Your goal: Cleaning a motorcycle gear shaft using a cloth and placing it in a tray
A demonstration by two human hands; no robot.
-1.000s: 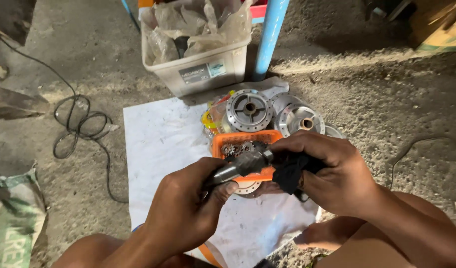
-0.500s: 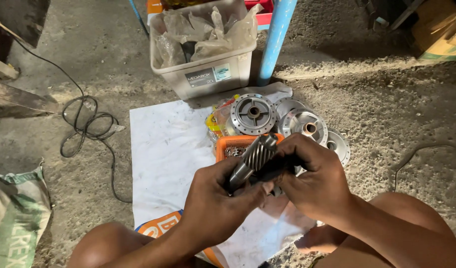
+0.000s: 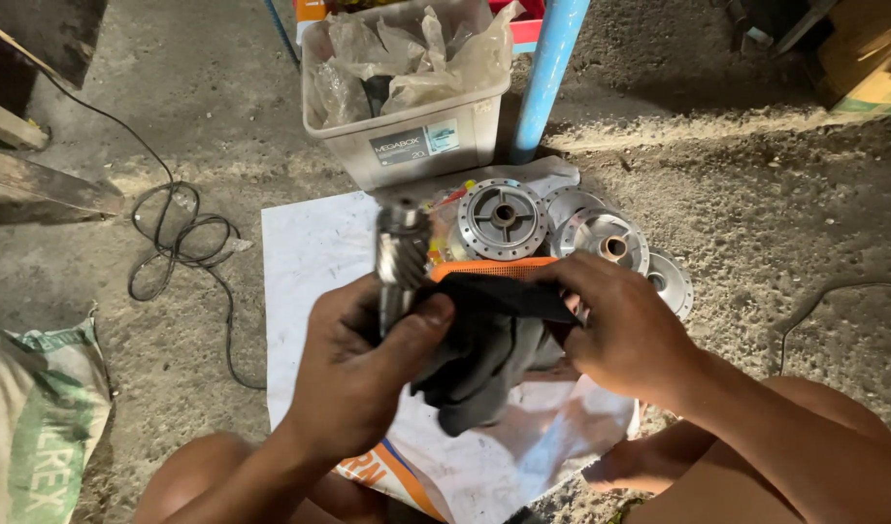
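The left hand [image 3: 363, 374] was closed around a metal gear shaft [image 3: 400, 254], gripping its lower part so that the toothed upper end stood nearly upright above the fist, a little blurred. Its thumb pressed down on a dark rag [image 3: 489, 349], which was stretched across to the right hand [image 3: 625, 330]. The right hand was closed on the other end of the rag, fingers curled over its top edge; the loose bulk of the cloth hung below and between the two hands.

Shaft and rag were held above a white sheet [image 3: 310, 252] spread on the gritty concrete floor [image 3: 756, 194]. Just behind the rag showed the rim of an orange tray [image 3: 489, 267], mostly hidden by the hands. Beyond it, on the far edge of the sheet, lay round metal hubs [image 3: 504, 218], one flanged with a ring of holes, others to its right, touching or overlapping.

Farther back stood a pale plastic bin [image 3: 416, 136] stuffed with crumpled clear plastic, and just beside it on the right a blue pipe [image 3: 552, 68] rose upright. A black cable [image 3: 179, 247] lay coiled on the floor left of the sheet, and a woven sack [image 3: 38, 417] sat at the left edge. The person's bare knees framed the bottom of the view
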